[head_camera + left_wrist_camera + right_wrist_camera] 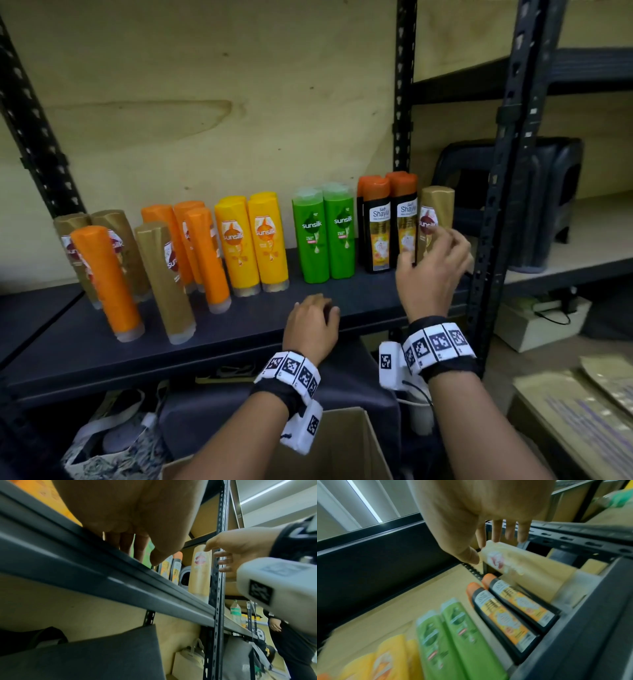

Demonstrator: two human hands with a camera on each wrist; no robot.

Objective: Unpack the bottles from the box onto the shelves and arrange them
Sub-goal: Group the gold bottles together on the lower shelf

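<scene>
Along the dark shelf [239,329] stand grouped bottles: gold and orange ones [164,274] at the left, then yellow [253,243], green [323,236] and black orange-capped ones [376,233]. One gold bottle [436,219] stands upright at the right end, beside the black ones. My right hand [421,246] hovers just in front of it with fingers spread, gripping nothing; in the right wrist view its fingertips [496,539] lie by the gold bottle's [522,568] cap. My left hand [317,308] rests on the shelf's front edge, fingers loosely curled and holding nothing. The cardboard box [342,445] is open below my forearms.
A black perforated upright [493,205] rises right beside the gold bottle. Behind it a dark plastic stool [534,205] sits on the neighbouring shelf. Bags [113,428] lie under the shelf, and flat cardboard [582,411] lies at the lower right.
</scene>
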